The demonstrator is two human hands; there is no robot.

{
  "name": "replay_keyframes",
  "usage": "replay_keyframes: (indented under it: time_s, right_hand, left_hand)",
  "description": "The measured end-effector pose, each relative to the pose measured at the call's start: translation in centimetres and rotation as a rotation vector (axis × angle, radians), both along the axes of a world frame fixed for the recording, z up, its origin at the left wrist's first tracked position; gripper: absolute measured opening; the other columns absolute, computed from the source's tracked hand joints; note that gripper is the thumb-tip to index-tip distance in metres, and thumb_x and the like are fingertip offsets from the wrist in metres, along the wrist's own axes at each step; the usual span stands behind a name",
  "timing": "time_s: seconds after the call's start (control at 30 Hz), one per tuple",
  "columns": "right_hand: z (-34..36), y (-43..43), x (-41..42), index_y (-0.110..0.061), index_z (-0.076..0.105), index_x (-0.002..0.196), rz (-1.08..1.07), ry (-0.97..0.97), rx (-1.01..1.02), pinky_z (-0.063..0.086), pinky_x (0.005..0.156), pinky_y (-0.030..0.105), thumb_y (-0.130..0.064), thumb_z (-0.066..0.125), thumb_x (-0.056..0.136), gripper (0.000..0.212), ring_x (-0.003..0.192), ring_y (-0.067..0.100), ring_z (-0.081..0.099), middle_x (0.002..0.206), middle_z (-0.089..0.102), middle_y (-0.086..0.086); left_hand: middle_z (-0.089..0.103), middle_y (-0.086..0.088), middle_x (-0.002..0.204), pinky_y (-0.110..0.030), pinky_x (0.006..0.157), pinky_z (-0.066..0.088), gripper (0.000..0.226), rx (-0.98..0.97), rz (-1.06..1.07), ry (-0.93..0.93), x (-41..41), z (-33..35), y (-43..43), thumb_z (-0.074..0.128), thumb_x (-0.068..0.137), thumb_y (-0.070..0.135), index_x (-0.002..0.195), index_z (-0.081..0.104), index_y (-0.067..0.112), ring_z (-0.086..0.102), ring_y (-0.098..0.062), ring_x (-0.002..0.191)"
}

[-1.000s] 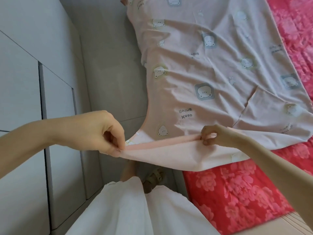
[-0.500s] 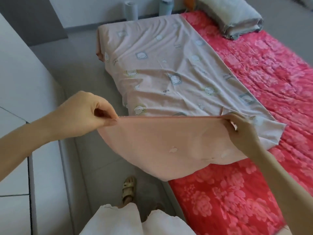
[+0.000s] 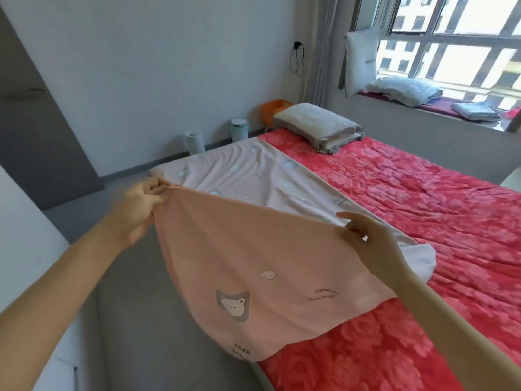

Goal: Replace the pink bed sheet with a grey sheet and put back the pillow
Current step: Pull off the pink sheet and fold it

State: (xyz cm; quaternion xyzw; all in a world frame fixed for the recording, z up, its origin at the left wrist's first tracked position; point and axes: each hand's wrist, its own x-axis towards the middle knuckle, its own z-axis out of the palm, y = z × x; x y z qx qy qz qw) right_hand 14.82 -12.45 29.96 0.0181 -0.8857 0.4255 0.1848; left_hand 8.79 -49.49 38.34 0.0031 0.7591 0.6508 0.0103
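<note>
BEDROOM: A person's left hand (image 3: 141, 207) and right hand (image 3: 369, 241) each pinch the near hem of the pink sheet (image 3: 239, 263). The fingers are curled round the cloth and the arms are spread, so the edge hangs stretched between them, raised above the bed (image 3: 451, 221). Holding it wide and high appears meant to carry this loose end over the rest of the sheet, which lies along the bed's left side and leaves the red floral surface bare. A folded grey bundle (image 3: 318, 127) rests at the bed's far end; whether it is the replacement sheet cannot be told. A white pillow (image 3: 362, 62) leans against the window (image 3: 451, 38), well apart from the bed.
</note>
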Motion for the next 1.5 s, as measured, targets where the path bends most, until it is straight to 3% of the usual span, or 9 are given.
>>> replay_keyframes:
  time_s: [0.07, 0.27, 0.4, 0.57, 0.83, 1.03, 1.2, 1.37, 1.5]
  right_hand:
    - [0.3, 0.8, -0.5, -0.027, 0.071, 0.09, 0.004, -0.089, 0.035, 0.04, 0.064, 0.009, -0.01, 0.069, 0.084, 0.018, 0.068, -0.004, 0.055, 0.076, 0.065, -0.014]
    - [0.5, 1.7, -1.1, -0.022, 0.07, 0.079, -0.083, -0.012, 0.019, 0.039, 0.066, 0.006, -0.006, 0.068, 0.084, 0.017, 0.072, -0.012, 0.055, 0.075, 0.064, -0.017]
    - [1.9, 0.0, -2.3, -0.019, 0.069, 0.078, -0.067, 0.026, -0.05, 0.038, 0.065, 0.005, -0.002, 0.066, 0.084, 0.018, 0.069, -0.011, 0.055, 0.075, 0.065, -0.012]
    - [3.6, -3.4, -3.9, -0.028, 0.066, 0.072, 0.049, 0.025, -0.011, 0.036, 0.063, 0.005, -0.003, 0.069, 0.08, 0.027, 0.067, -0.009, 0.054, 0.068, 0.063, -0.016]
    - [3.9, -4.7, -7.4, -0.027, 0.072, 0.071, 0.035, -0.096, -0.119, 0.038, 0.061, 0.008, -0.009, 0.073, 0.08, 0.02, 0.061, -0.003, 0.055, 0.073, 0.071, -0.008]
    - [1.6, -5.7, -8.9, -0.028, 0.071, 0.068, -0.085, -0.147, -0.131, 0.039, 0.062, 0.008, -0.007, 0.073, 0.078, 0.023, 0.062, -0.004, 0.056, 0.064, 0.065, -0.023]
    - [-2.2, -5.5, -9.2, -0.029, 0.07, 0.075, -0.153, -0.137, -0.085, 0.043, 0.065, 0.011, -0.02, 0.077, 0.076, 0.012, 0.067, 0.001, 0.061, 0.067, 0.066, -0.019]
    - [-7.2, -3.8, -9.1, -0.021, 0.048, 0.063, 0.208, -0.339, 0.216, 0.044, 0.075, 0.027, -0.043, 0.064, 0.082, 0.033, 0.056, 0.011, 0.041, 0.055, 0.045, -0.005]
    - [-9.9, -1.3, -9.6, -0.011, 0.058, 0.064, 0.407, -0.575, 0.624, 0.023, 0.079, 0.013, -0.047, 0.063, 0.08, 0.039, 0.065, 0.01, 0.039, 0.052, 0.039, -0.008]
  left_hand:
    - [0.056, -0.005, 0.082, -0.012, 0.054, 0.048, 0.03, 0.18, 0.044, -0.03, 0.3, -0.6, 1.2, 0.037, 0.094, -0.01, 0.077, 0.05, 0.011, 0.057, -0.007, 0.061]
    - [0.041, 0.0, 0.071, -0.018, 0.059, 0.031, 0.025, -0.079, 0.181, 0.117, -0.4, -1.6, 4.7, 0.039, 0.095, 0.001, 0.075, 0.047, 0.012, 0.037, -0.008, 0.065]
    - [0.055, 0.018, 0.084, -0.014, 0.08, 0.036, 0.008, -0.126, -0.042, 0.131, -1.0, -0.5, 8.6, 0.056, 0.087, 0.033, 0.085, 0.061, 0.026, 0.051, 0.002, 0.082]
    - [0.054, 0.017, 0.071, -0.008, 0.063, 0.036, 0.062, -0.521, -0.393, 0.249, -4.0, -2.1, 13.4, 0.054, 0.051, 0.079, 0.105, 0.059, 0.048, 0.05, 0.008, 0.067]
    - [0.029, 0.012, 0.043, -0.016, 0.05, 0.022, 0.026, -0.387, -0.789, 0.257, -10.8, -5.2, 15.9, 0.071, 0.062, 0.055, 0.074, 0.069, 0.033, 0.031, -0.004, 0.045]
    - [0.047, 0.028, 0.052, -0.006, 0.058, 0.033, 0.027, -0.521, -1.085, 0.26, -14.1, -6.6, 16.6, 0.072, 0.082, 0.02, 0.108, 0.065, 0.024, 0.046, 0.015, 0.057]
    - [0.045, 0.018, 0.052, -0.013, 0.054, 0.026, 0.04, -0.588, -1.01, 0.433, -15.4, -9.7, 16.5, 0.052, 0.063, 0.06, 0.058, 0.045, 0.021, 0.042, 0.001, 0.056]
    - [0.05, 0.019, 0.067, -0.008, 0.053, 0.028, 0.012, -0.637, -1.137, 0.594, -15.0, -11.4, 13.8, 0.049, 0.067, 0.037, 0.076, 0.044, 0.032, 0.041, 0.002, 0.059]
    - [0.048, 0.011, 0.059, -0.013, 0.049, 0.029, 0.019, -0.711, -1.148, 0.603, -15.1, -12.6, 11.4, 0.055, 0.072, 0.039, 0.07, 0.038, 0.032, 0.041, -0.004, 0.054]
